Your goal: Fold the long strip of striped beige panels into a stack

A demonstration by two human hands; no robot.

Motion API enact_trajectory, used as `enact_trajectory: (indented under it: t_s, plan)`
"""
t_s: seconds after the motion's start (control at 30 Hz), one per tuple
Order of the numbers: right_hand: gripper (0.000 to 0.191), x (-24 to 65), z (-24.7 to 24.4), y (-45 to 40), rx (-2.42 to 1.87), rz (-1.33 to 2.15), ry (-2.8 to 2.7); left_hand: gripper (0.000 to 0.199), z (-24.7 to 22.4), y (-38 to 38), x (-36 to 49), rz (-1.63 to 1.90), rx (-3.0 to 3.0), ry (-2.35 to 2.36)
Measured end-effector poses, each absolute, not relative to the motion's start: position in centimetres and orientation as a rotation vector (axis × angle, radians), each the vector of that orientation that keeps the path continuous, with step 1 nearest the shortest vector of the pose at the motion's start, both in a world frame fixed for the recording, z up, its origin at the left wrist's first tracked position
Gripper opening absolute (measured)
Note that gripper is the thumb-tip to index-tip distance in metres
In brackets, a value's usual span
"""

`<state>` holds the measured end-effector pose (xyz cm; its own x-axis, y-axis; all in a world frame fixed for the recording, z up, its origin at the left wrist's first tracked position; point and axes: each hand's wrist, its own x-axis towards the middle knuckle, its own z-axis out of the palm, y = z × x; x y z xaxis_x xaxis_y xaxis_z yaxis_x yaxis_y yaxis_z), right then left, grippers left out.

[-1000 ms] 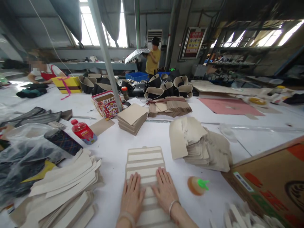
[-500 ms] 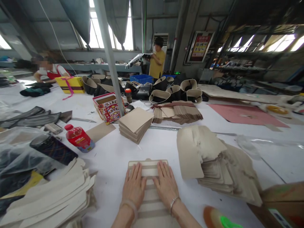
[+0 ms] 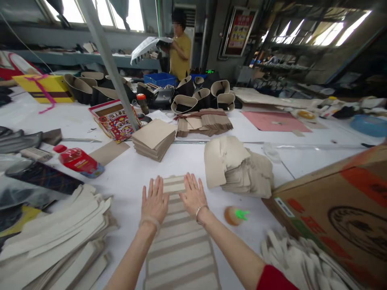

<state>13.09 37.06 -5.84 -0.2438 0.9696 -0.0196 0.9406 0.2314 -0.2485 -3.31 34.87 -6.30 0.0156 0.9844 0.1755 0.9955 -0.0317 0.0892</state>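
A long beige panel with paler strips across it point(image 3: 181, 249) lies flat on the white table in front of me. My left hand point(image 3: 155, 201) rests palm down on its far left edge, fingers stretched out. On the far right edge my right hand point(image 3: 194, 197) lies flat too, fingers spread and pointing away. One pale strip point(image 3: 173, 187) shows between the two hands. Neither hand grips anything. Right of my right forearm stands a glue-coloured bottle with a green tip point(image 3: 236, 215).
Cut beige strips point(image 3: 60, 237) are heaped at left, near a red bottle point(image 3: 80, 160). Beyond my hands sit a stack of beige sheets point(image 3: 155, 135) and a pile of curved pieces point(image 3: 238, 165). A cardboard box point(image 3: 338, 201) stands at right. Far back, a person in yellow point(image 3: 180, 54) holds a panel.
My view has shifted down and to the right, showing more of the panel, the cardboard box and the strips beside it. Both hands remain flat on the panel's far end.
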Motion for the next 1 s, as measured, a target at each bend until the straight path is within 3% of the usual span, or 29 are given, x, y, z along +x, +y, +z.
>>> enact_trajectory:
  t_s: [0.1, 0.23, 0.4, 0.67, 0.87, 1.0]
  plan:
    - [0.063, 13.8, -5.5, 32.2, -1.765, 0.243, -2.384, 0.057, -6.4, 28.8, -2.3, -0.248, -2.264, -2.066]
    - [0.060, 15.0, -7.8, 27.7, -1.815, 0.309, -2.347, 0.055, -10.8, 23.5, -2.6, -0.107, -2.372, -2.078]
    - [0.067, 15.9, -11.3, 26.1, -1.770, 0.431, -2.404, 0.055, -13.9, 23.7, -3.7, -0.168, -2.359, -2.023]
    - [0.073, 16.7, -11.5, 27.8, -1.794, 0.369, -2.331, 0.055, -14.9, 23.8, -3.8, -0.204, -2.358, -2.004]
    - [0.065, 17.6, -8.1, 27.5, -1.936, 0.518, -2.314, 0.058, -10.4, 23.8, -3.1, -0.139, -2.391, -2.233]
    - [0.052, 20.0, -5.7, 23.0, -1.850, 0.503, -2.151, 0.056, -5.7, 21.3, -3.2, -0.332, -2.301, -2.221]
